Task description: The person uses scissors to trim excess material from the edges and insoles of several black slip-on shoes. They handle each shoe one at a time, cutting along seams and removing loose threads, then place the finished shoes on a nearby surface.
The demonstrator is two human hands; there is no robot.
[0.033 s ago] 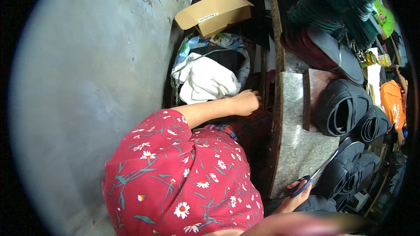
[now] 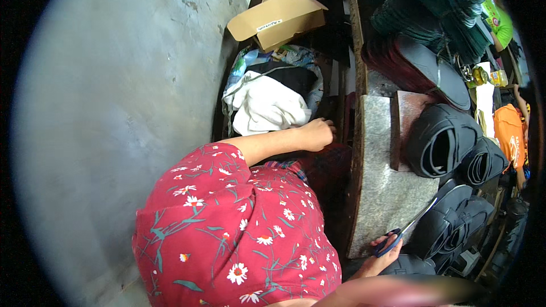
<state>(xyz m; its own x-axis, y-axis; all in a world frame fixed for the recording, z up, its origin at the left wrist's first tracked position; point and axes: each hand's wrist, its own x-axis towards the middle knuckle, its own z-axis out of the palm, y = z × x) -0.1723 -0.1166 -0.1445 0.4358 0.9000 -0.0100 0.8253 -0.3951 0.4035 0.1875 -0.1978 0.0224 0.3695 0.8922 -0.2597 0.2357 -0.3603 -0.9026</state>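
Note:
My right hand (image 2: 388, 258) holds scissors (image 2: 388, 243) by their dark blue handles, over the near end of a grey, worn work board (image 2: 380, 193). The blades point away toward black strapped sandals (image 2: 449, 222) on the right. My left hand (image 2: 317, 134) is low beside the table edge, near a white cloth (image 2: 267, 105). Its fingers are curled in, and their tips are hidden, so what they hold, if anything, does not show. The white cloth lies on a dark cloth in a colourful plastic-lined container (image 2: 318, 88).
Stacked black and dark red soles (image 2: 421, 62) and dark green bundles (image 2: 409, 17) fill the far table. More black footwear (image 2: 441, 139) sits on the board. An open cardboard box (image 2: 290, 20) is beyond the container. A grey wall (image 2: 125, 108) stands left. Another person's green sleeve (image 2: 500, 25) shows far right.

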